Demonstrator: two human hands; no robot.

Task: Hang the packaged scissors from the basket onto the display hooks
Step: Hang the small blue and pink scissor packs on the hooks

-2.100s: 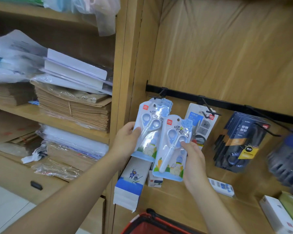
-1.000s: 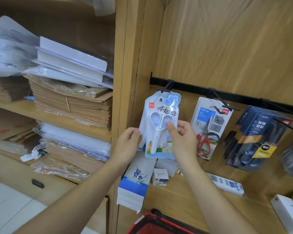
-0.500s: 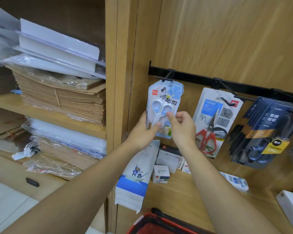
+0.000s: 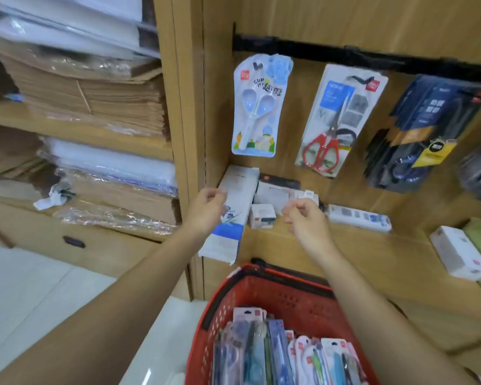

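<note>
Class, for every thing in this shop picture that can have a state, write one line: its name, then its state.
Blue scissors pack, hanging on the leftmost hook, no hand on it.
Red scissors pack, hanging, tilted.
Dark packs, hanging, bunched together.
Basket, holding packs standing on end.
Left hand, empty, fingers loosely curled.
Right hand, empty, fingers loosely curled.

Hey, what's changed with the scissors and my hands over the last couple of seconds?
The left hand and right hand let go of the blue scissors pack, which now hangs free on the leftmost hook. Both hands dropped below it, empty, fingers loosely curled. The red-handled scissors pack and dark packs stayed on their hooks.
</note>
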